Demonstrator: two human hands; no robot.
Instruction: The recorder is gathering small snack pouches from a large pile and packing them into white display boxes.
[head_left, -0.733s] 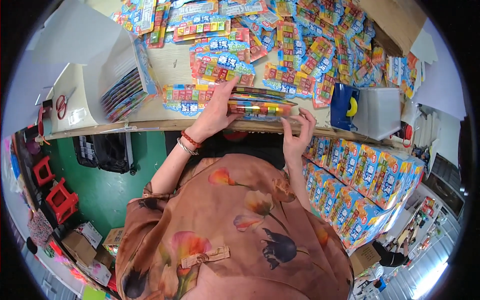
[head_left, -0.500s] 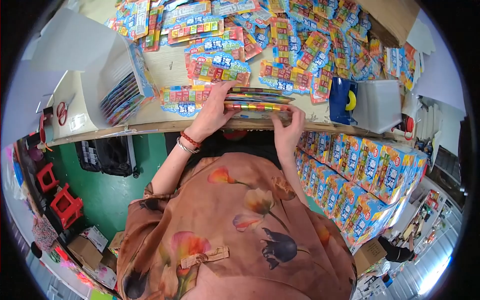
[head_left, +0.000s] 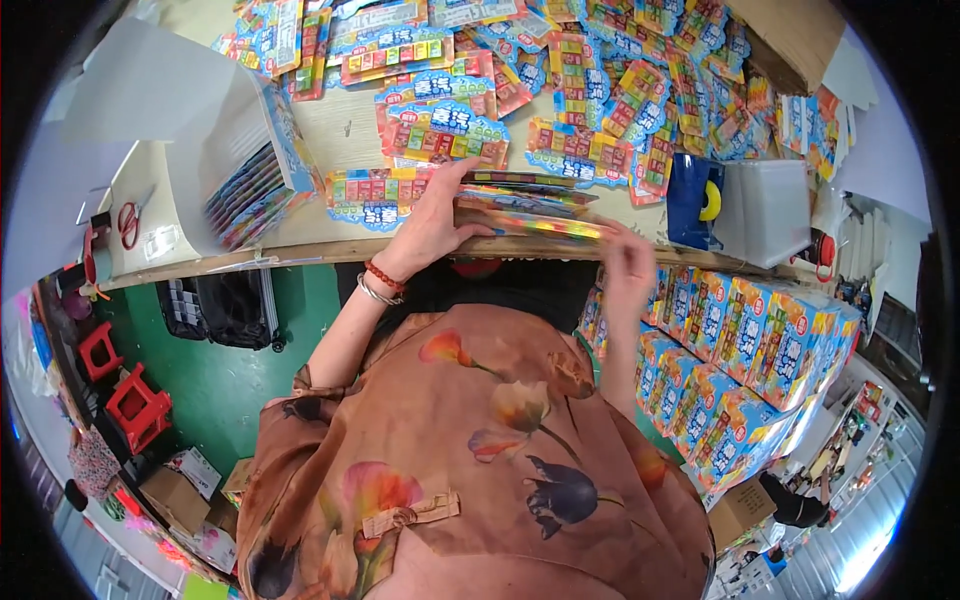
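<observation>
Card stack lies at the near edge of the table, held between the two hands. The left hand rests flat on the stack's left end, fingers spread over the top card and thumb toward the edge. The right hand sits at the stack's right end, just at the table edge, fingers curled by the corner of the cards; it is blurred, so I cannot tell whether it grips them or only touches them. The hands are apart, one at each end.

Beyond the hands, loose cards in bright colours cover the table, overlapping one another. Just past the left hand lies a single card flat on the wood. Left of the left hand stands a white box with cards stacked on edge inside. Right of the right hand are a blue tape holder and a clear tub. Below the right hand, beside the table, printed boxes stand in rows. Red stools sit on the green floor, well left of the hands.
</observation>
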